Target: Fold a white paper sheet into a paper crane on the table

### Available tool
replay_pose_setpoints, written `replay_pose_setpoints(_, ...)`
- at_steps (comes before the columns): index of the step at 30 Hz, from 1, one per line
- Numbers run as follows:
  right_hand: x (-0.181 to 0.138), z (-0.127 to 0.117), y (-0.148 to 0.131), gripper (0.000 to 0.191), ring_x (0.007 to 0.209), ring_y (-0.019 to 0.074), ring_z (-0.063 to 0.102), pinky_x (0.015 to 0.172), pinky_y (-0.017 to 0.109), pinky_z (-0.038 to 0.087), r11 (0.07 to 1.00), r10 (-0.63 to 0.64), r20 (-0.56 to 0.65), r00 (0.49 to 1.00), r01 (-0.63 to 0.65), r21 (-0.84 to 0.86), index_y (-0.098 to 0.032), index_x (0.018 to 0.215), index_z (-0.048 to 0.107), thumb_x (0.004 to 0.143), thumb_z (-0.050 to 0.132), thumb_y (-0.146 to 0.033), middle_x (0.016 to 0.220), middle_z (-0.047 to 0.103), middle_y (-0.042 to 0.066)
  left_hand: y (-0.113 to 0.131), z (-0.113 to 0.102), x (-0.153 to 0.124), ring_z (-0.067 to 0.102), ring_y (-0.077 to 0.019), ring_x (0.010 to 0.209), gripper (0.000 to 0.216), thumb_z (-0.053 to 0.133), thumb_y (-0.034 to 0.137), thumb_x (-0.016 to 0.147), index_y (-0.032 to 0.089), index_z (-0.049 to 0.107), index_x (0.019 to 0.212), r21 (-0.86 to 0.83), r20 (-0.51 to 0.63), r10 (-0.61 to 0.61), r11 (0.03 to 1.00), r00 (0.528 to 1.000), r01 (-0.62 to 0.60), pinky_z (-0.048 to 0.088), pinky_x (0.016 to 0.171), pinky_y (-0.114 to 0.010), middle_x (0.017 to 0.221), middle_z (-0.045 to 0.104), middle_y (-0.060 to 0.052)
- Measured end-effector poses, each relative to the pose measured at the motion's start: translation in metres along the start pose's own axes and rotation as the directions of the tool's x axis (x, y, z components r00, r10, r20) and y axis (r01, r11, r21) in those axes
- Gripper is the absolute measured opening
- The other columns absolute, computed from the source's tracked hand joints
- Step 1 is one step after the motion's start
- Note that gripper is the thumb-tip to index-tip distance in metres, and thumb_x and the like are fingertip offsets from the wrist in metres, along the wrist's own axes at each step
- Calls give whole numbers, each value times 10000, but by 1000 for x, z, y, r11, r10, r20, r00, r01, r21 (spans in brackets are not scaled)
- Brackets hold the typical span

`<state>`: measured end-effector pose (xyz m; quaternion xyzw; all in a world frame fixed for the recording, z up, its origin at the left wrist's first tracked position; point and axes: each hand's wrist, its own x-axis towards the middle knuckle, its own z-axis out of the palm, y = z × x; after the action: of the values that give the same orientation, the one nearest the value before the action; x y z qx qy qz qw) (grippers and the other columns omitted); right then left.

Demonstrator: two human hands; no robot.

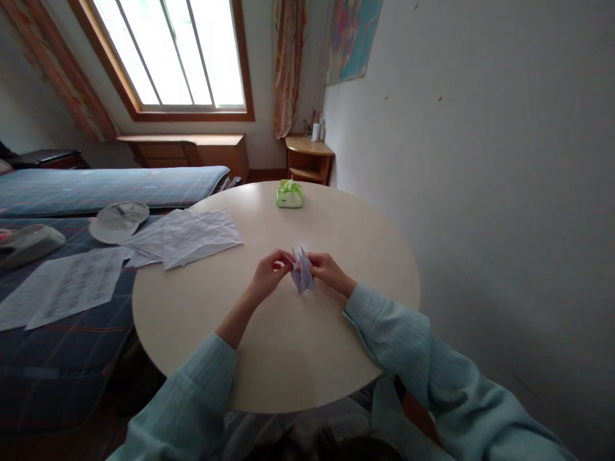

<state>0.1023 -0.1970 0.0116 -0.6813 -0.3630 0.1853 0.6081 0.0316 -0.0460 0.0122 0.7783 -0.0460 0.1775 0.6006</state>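
Note:
Between my two hands, a small piece of folded white paper [302,276] with pointed flaps is held up above the middle of the round table [269,358]. My left hand [270,274] pinches its left side with thumb and fingers. On the right side, my right hand [330,271] grips the folded paper, with some of its fingertips hidden behind the flaps. Several creased white sheets [199,237] lie at the table's left edge, apart from my hands.
A green and white tissue pack [289,194] stands toward the table's far side. To the left, a cap [119,221] and printed sheets [79,282] lie on a plaid-covered bed [62,371]. A white wall [480,192] runs along the right.

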Motion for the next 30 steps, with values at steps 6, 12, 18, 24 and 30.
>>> replay_pose_setpoints(6,0,0,-1,314,567,107,470,536,221,387,1000,-12,-21,1000,12,-22,-124,622,584,621,631,-434,569,517,-21,6,-1,-1,536,-105,675,82,589,211,649,152,553,691,79,-28,6,997,1000,-4,413,574,-202,715,554,3)
replay_pose_setpoints(12,2,-2,2,305,562,101,447,520,216,372,998,-49,-96,994,45,-37,-135,603,553,635,621,-430,572,491,-23,11,-1,-3,536,-107,701,107,592,255,675,155,557,692,119,-30,41,992,999,-37,406,550,-184,742,544,-9)
replay_pose_setpoints(18,4,-4,8,290,581,103,446,537,216,375,990,-107,-186,977,88,-111,-139,631,592,669,593,-427,596,509,-14,13,-1,-3,551,-110,715,129,585,283,694,158,583,724,112,-13,32,993,999,-30,416,554,-183,792,572,-27)
replay_pose_setpoints(24,3,-6,8,273,608,104,452,571,217,385,971,-169,-227,959,122,-206,-147,636,615,701,574,-409,628,521,-3,7,-1,-2,575,-131,767,180,581,312,701,157,616,786,78,-2,5,997,1000,-5,440,618,-215,859,622,-49)
replay_pose_setpoints(30,3,-6,9,291,610,103,456,582,220,393,962,-192,-244,951,132,-240,-153,626,608,708,565,-429,636,523,-1,4,0,-2,601,-162,765,242,593,359,681,152,648,793,52,-9,-63,997,998,63,453,652,-253,807,671,-56)
